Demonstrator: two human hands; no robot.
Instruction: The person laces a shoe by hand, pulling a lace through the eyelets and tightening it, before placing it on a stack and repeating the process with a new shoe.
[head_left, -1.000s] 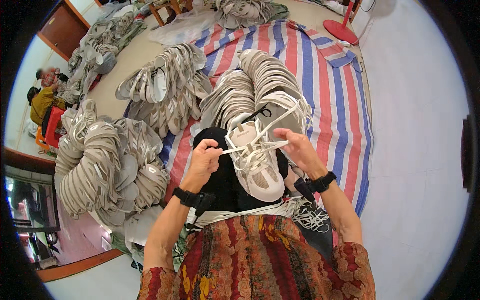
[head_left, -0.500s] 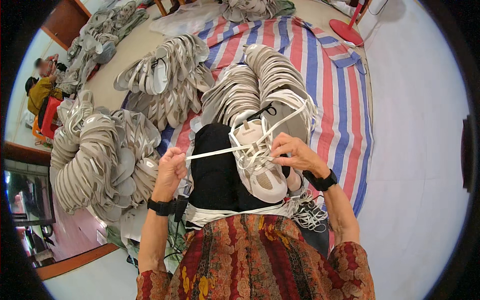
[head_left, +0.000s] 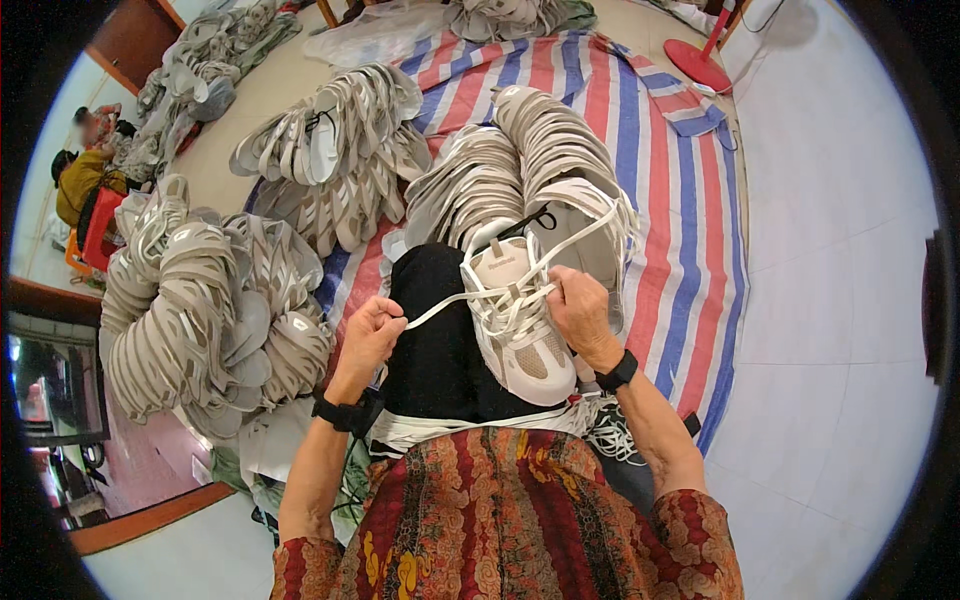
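Note:
On my lap, over black cloth (head_left: 430,350), lies a beige and white shoe upper (head_left: 525,365) with its toe toward me. A white shoelace (head_left: 445,303) runs from its eyelets out to the left, where the fingers of my left hand (head_left: 371,335) pinch it, slightly slack. My right hand (head_left: 582,312) is closed at the upper's right side, gripping the lace near the eyelets. Another stretch of lace slants up and right from the upper toward the stacked uppers behind. The fingertips of my right hand are partly hidden.
Two long stacks of nested shoe uppers (head_left: 560,135) stand just beyond my lap on a striped sheet (head_left: 655,220). More bundles of uppers (head_left: 180,310) lie at left. Loose white laces (head_left: 612,435) sit by my right hip. A red fan base (head_left: 697,66) and two people are farther off.
My left hand has shifted right, toward the upper, and its taut lace now sags. My right hand has turned and closed near the eyelets on the right side.

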